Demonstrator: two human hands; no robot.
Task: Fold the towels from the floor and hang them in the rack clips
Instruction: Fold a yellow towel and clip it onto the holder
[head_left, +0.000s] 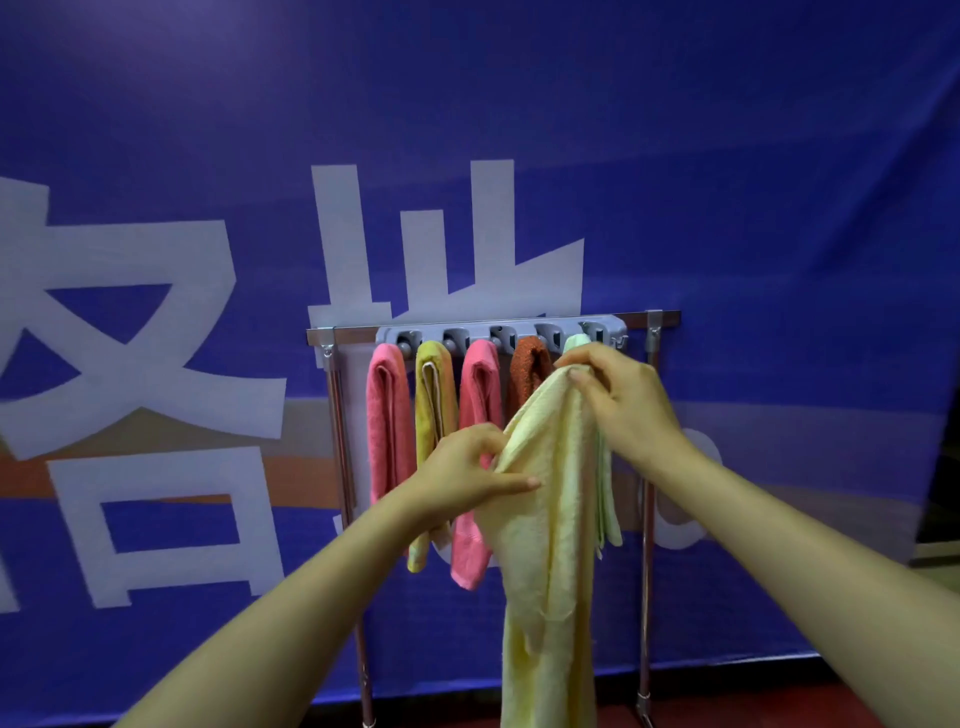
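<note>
Fingers (589, 387) of left hand (462, 473) and right hand (623, 400) pinch the yellow towel (545, 509) before the rack (358, 332); five towels (480, 405) hang clipped there, this one apparently remaining.

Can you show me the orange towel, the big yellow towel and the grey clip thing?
Rust-orange folded cloth towel (527, 371): head view, upper part, just under its clip.
Pale yellow cloth towel (548, 519): head view, middle of the hanging cloth.
Grey plastic clip strip (480, 332): head view, flat face between two clips.

Staged set: banner backdrop (727, 156), towel rack (645, 571)
</note>
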